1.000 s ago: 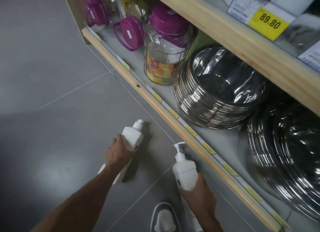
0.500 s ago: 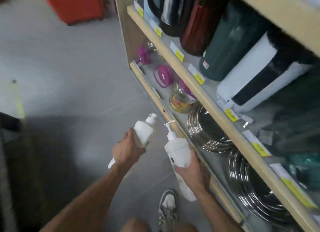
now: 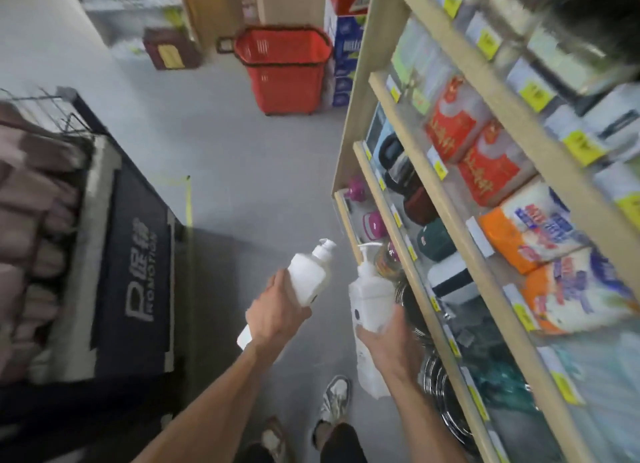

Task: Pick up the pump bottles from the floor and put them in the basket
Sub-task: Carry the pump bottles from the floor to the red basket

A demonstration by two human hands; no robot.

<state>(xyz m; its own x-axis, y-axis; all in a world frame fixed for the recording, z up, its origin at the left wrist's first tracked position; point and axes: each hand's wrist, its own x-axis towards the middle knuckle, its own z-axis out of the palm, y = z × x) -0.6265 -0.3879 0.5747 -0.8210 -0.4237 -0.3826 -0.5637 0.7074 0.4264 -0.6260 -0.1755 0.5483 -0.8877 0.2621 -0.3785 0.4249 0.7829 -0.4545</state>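
Two pump bottles (image 3: 306, 275) (image 3: 372, 300) in two hands (image 3: 277, 315) (image 3: 384, 338); one basket (image 3: 284, 82)

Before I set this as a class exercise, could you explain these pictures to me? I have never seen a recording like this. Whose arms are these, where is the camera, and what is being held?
There is no machine here. A person works with bare hands, and the picture comes from one wide-angle camera worn on the head, looking forward and down. That is why two forearms reach in from below and the person's shoes show on the grey floor. The left hand grips the first pump bottle, which is white. The right hand grips the second pump bottle. Both bottles are held up off the floor. Further up the aisle a red basket stands on the floor beside the wooden shelves. On the left is a dark display stand marked PROMOTION.
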